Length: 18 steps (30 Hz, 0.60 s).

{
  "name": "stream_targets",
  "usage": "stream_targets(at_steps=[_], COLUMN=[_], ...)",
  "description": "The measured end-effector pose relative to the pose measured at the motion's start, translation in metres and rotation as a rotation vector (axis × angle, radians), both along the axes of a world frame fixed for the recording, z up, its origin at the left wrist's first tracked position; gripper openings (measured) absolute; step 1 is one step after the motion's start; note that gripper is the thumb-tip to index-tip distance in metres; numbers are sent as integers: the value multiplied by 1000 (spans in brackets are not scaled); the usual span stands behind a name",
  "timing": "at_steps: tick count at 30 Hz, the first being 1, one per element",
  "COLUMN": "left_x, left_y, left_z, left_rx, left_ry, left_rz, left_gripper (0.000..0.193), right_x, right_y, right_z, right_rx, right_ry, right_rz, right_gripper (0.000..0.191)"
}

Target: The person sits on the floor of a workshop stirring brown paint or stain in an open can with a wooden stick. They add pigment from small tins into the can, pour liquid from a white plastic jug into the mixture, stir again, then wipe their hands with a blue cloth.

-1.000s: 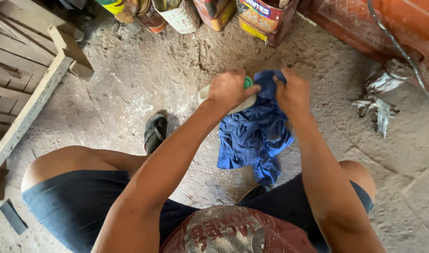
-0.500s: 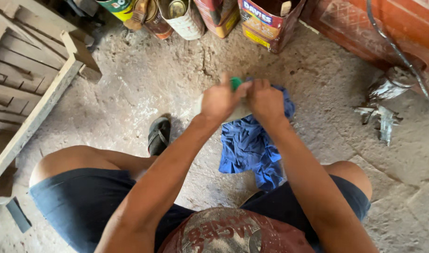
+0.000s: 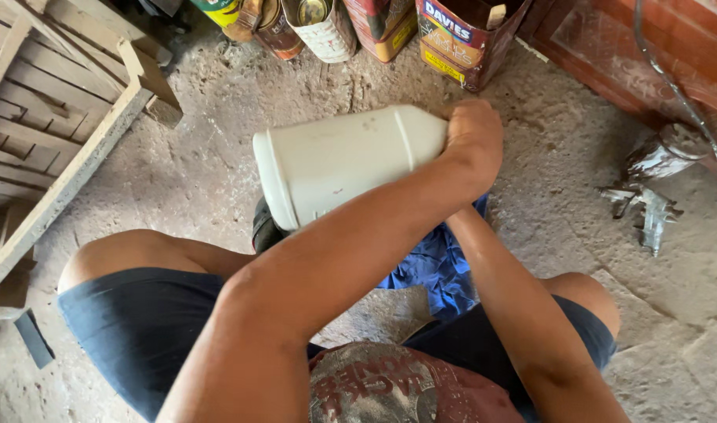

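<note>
My left hand (image 3: 474, 137) grips the neck end of a large white plastic bottle (image 3: 343, 160). The bottle lies tipped on its side in the air, with its base pointing left. Below it a crumpled blue cloth (image 3: 437, 270) hangs between my knees. My right forearm (image 3: 499, 282) reaches up under the left wrist toward the cloth. The right hand itself is hidden behind my left hand and the bottle's mouth, so its grip does not show.
Several used paint cans (image 3: 319, 27) and a cardboard box (image 3: 464, 35) stand along the far edge of the rough concrete floor. A wooden slatted frame (image 3: 53, 133) lies at the left. A dirty metal spray tool (image 3: 648, 204) sits at the right by a red-brown panel (image 3: 648, 55). A dark sandal (image 3: 264, 227) shows under the bottle.
The bottle was upright and low over the cloth; now it is raised toward the camera and tipped sideways. My right hand has slipped out of sight beneath it.
</note>
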<state>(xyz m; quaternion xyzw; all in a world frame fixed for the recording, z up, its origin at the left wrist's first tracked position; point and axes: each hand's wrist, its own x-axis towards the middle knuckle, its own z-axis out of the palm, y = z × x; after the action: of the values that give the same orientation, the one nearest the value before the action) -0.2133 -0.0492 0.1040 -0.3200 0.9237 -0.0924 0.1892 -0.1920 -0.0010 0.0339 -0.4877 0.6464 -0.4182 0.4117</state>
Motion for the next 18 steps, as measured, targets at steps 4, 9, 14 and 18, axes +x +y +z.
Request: stream_targets(at_steps=[4, 9, 14, 18], left_x=[9, 92, 128, 106], left_y=[-12, -41, -34, -39], left_z=[9, 36, 34, 30], left_rx=[52, 277, 242, 404], left_ry=[178, 569, 634, 466], left_rz=[135, 423, 458, 434], left_gripper=[25, 58, 60, 62], right_x=[-11, -33, -28, -22], right_y=[-7, -11, -7, -12], right_z=[1, 17, 23, 10], right_rx=[-21, -133, -142, -81], right_ry=[39, 361, 745, 510], right_rz=[-19, -157, -205, -160], right_gripper=[23, 25, 30, 29])
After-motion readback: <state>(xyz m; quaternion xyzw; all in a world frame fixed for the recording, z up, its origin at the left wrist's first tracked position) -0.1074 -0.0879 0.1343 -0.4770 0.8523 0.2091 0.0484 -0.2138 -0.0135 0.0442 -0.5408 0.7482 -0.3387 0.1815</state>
